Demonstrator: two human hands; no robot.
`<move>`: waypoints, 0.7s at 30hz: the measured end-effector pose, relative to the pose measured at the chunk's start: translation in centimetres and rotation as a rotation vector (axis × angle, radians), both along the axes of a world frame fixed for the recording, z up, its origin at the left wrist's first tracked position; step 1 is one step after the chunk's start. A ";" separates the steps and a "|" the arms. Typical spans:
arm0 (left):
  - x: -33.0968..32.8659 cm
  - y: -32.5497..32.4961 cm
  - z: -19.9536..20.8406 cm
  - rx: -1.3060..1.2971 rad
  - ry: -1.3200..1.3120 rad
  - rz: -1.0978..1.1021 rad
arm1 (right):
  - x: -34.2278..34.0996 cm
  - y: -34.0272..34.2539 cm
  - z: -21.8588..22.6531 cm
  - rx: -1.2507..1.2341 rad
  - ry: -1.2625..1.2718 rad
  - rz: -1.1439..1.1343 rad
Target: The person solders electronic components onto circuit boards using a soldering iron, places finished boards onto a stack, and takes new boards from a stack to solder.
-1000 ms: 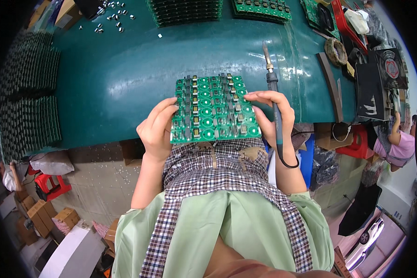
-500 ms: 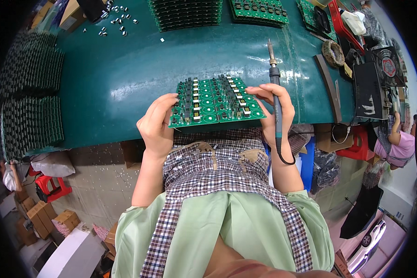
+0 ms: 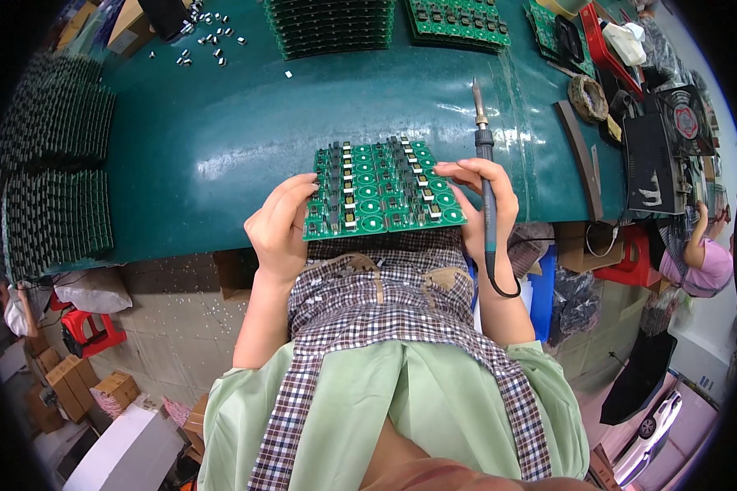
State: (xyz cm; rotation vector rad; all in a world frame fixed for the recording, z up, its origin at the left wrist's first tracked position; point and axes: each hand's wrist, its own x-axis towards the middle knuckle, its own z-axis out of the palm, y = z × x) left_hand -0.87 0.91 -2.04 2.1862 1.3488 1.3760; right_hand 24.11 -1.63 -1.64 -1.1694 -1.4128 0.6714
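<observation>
A green circuit board panel (image 3: 371, 195), lined with rows of black and white components and round pads, is held by both hands at the table's near edge. My left hand (image 3: 280, 219) is closed on its left edge, fingertips on the upper side. On the right edge, my right hand (image 3: 485, 203) grips the panel between thumb and fingers. That same hand also carries a soldering iron (image 3: 486, 172), its dark handle lying across the fingers. The iron's metal tip points away from me, over the table and apart from the panel.
Tall stacks of boards (image 3: 53, 200) stand at the left, with another board stack (image 3: 332, 29) at the back. Small metallic parts (image 3: 213, 39) lie scattered far left. A black fan unit (image 3: 659, 151), a dark bar (image 3: 580, 159) and a coiled ring (image 3: 588, 98) sit at the right.
The panel has tilted, its near edge coming slightly toward me so more of its top face shows. My right hand and the soldering iron have shifted a little nearer.
</observation>
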 end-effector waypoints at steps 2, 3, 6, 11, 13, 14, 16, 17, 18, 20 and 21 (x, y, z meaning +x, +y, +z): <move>-0.1 -0.1 -0.3 0.033 0.016 -0.007 | 0.2 -0.2 -0.1 -0.007 -0.010 0.000; -0.2 -0.2 -0.5 0.034 0.015 -0.007 | 0.3 -0.3 -0.2 0.000 -0.049 0.012; -0.5 -0.4 -1.0 0.056 0.045 -0.010 | 0.6 -0.2 0.1 0.024 -0.122 0.034; -1.2 -0.8 -2.2 0.153 0.142 -0.047 | 0.9 1.8 0.6 -0.091 -0.133 -0.001; -1.5 -1.3 -2.7 0.159 0.166 -0.055 | 0.7 2.9 0.7 -0.083 -0.201 0.036; -1.6 -1.4 -3.0 0.165 0.190 -0.063 | 0.7 3.4 0.7 -0.083 -0.201 0.036; -1.7 -1.5 -3.4 0.188 0.203 -0.069 | 0.5 4.4 0.6 -0.102 -0.251 0.098; -1.7 -1.6 -3.5 0.197 0.221 -0.082 | 0.5 4.8 0.0 -0.087 -0.262 0.110; -1.7 -1.6 -3.6 0.206 0.240 -0.095 | 0.3 5.1 0.1 -0.088 -0.262 0.109; -1.8 -1.7 -3.6 0.219 0.254 -0.100 | 0.0 5.6 0.3 -0.114 -0.300 0.156; -1.9 -1.8 -3.6 0.220 0.278 -0.103 | -0.1 5.7 0.2 -0.121 -0.314 0.162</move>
